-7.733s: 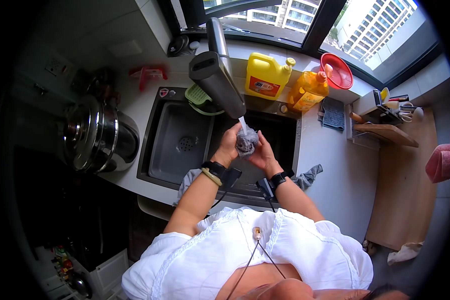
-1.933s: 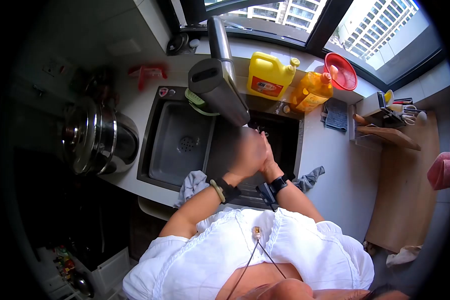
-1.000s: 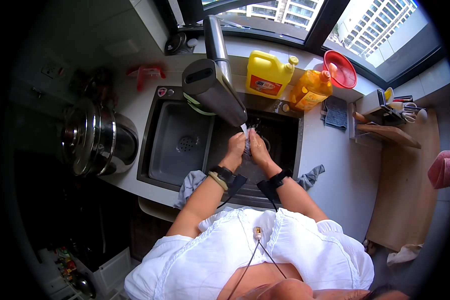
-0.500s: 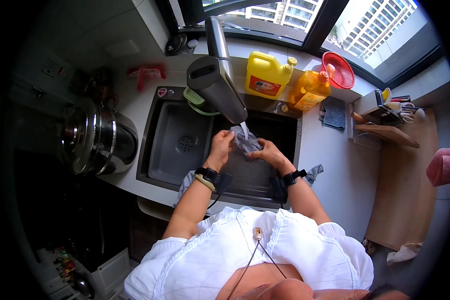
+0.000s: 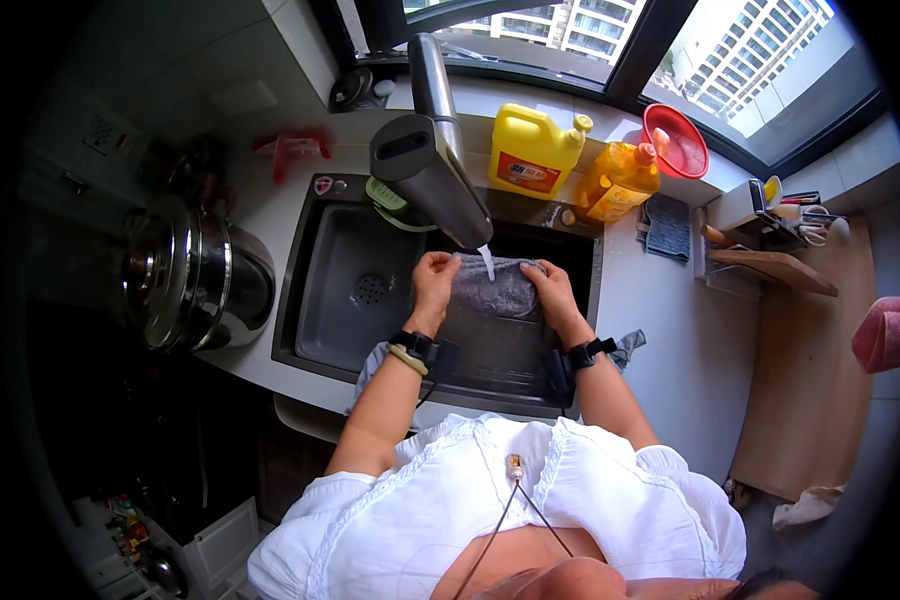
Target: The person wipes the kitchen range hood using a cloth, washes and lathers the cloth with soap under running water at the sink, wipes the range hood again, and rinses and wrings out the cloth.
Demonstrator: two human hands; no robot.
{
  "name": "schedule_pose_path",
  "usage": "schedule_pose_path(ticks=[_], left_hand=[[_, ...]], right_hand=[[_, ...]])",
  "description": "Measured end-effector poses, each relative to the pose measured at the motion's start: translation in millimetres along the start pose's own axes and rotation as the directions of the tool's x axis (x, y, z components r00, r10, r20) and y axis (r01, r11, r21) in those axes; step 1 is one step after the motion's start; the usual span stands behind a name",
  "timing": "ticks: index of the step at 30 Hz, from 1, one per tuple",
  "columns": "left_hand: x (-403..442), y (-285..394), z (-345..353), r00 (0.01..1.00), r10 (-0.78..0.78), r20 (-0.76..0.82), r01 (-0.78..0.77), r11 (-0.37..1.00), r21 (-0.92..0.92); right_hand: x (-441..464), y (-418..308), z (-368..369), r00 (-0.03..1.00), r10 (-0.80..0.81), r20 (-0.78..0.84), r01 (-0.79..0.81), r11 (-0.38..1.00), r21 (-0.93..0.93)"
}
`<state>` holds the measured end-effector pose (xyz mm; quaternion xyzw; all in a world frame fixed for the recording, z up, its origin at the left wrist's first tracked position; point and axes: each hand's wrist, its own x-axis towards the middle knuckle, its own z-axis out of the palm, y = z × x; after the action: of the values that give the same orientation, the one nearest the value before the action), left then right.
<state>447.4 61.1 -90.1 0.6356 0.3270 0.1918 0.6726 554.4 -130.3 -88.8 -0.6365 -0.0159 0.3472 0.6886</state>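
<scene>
A wet grey cloth [image 5: 497,292] is stretched between my two hands over the right basin of the dark sink [image 5: 345,340]. My left hand [image 5: 434,285] pinches its upper left corner, and my right hand [image 5: 555,291] pinches the upper right one. The cloth hangs down from that top edge. Water runs from the grey faucet [image 5: 435,180] onto it, close to the middle of its upper part. Both wrists wear black straps.
Behind the sink stand a yellow jug [image 5: 535,150], an orange soap bottle [image 5: 618,185] and a red basket [image 5: 676,140]. A blue-grey cloth [image 5: 667,228] lies on the right counter beside a utensil holder [image 5: 770,215]. A large steel pot [image 5: 195,275] occupies the left.
The grey cloth was bunched between my hands and is now spread out flat. My hands have moved apart, the left slightly leftward and the right slightly rightward.
</scene>
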Motion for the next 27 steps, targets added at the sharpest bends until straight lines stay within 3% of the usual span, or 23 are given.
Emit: schedule_pose_path(ticks=[1, 4, 6, 8, 11, 12, 14, 15, 16, 19, 23, 24, 27], left_hand=[[1.5, 2.2, -1.9, 1.0, -0.007, 0.01, 0.007, 0.999, 0.045], [5.6, -10.9, -9.9, 0.948, -0.068, 0.31, 0.017, 0.986, 0.165], [-7.8, -2.3, -6.1, 0.862, 0.048, 0.505, -0.136, 0.981, 0.14], [-25.5, 29.6, -3.2, 0.77, -0.018, 0.638, -0.165, 0.96, 0.226], [-30.2, 20.4, 3.2, 0.735, -0.292, 0.613, -0.195, 0.774, 0.603], [-26.7, -3.0, 3.1, 0.772, -0.262, 0.579, -0.234, 0.73, 0.643], [-20.2, -24.0, -0.8, 0.795, -0.264, 0.547, 0.116, 0.95, 0.29], [-20.6, -17.0, -0.1, 0.801, -0.273, 0.533, 0.279, 0.958, 0.071], [-24.4, -10.1, -1.2, 0.781, -0.459, 0.423, 0.508, 0.861, -0.004], [-15.3, -30.8, -5.5, 0.846, -0.294, 0.444, 0.486, 0.768, -0.417], [-14.3, -21.0, 7.5, 0.907, -0.182, 0.379, 0.395, 0.676, -0.622], [-17.7, -11.9, 14.0, 0.933, -0.151, 0.327, 0.339, 0.672, -0.658], [-22.5, -21.5, 33.8, 0.951, -0.154, 0.267, 0.272, 0.828, -0.49]], right_hand=[[2.0, -0.4, 2.5, 1.0, -0.008, 0.006, 0.008, 1.0, 0.018], [-6.9, -24.9, 10.2, 0.983, 0.152, 0.104, -0.179, 0.922, 0.344], [-11.5, -30.9, 13.6, 0.965, 0.109, 0.24, -0.199, 0.898, 0.393], [-13.8, -34.1, 16.0, 0.936, 0.095, 0.338, -0.25, 0.857, 0.451], [-14.5, -34.9, 17.0, 0.905, 0.1, 0.413, -0.335, 0.766, 0.549], [-14.2, -33.1, 17.0, 0.901, 0.088, 0.425, -0.346, 0.737, 0.58], [-14.6, -31.1, 14.4, 0.901, 0.067, 0.429, -0.35, 0.697, 0.626], [-15.2, -30.9, 11.9, 0.906, 0.057, 0.419, -0.341, 0.686, 0.643], [-15.3, -29.9, 9.5, 0.911, 0.046, 0.41, -0.331, 0.674, 0.661], [4.6, 12.4, -12.2, 0.925, 0.14, 0.353, -0.358, 0.631, 0.688], [3.8, 45.5, -5.3, 0.919, 0.258, 0.3, -0.395, 0.558, 0.73], [-15.3, 21.2, 10.1, 0.895, 0.325, 0.306, -0.439, 0.518, 0.734], [-24.9, 22.4, 40.0, 0.847, 0.446, 0.291, -0.494, 0.455, 0.741]])
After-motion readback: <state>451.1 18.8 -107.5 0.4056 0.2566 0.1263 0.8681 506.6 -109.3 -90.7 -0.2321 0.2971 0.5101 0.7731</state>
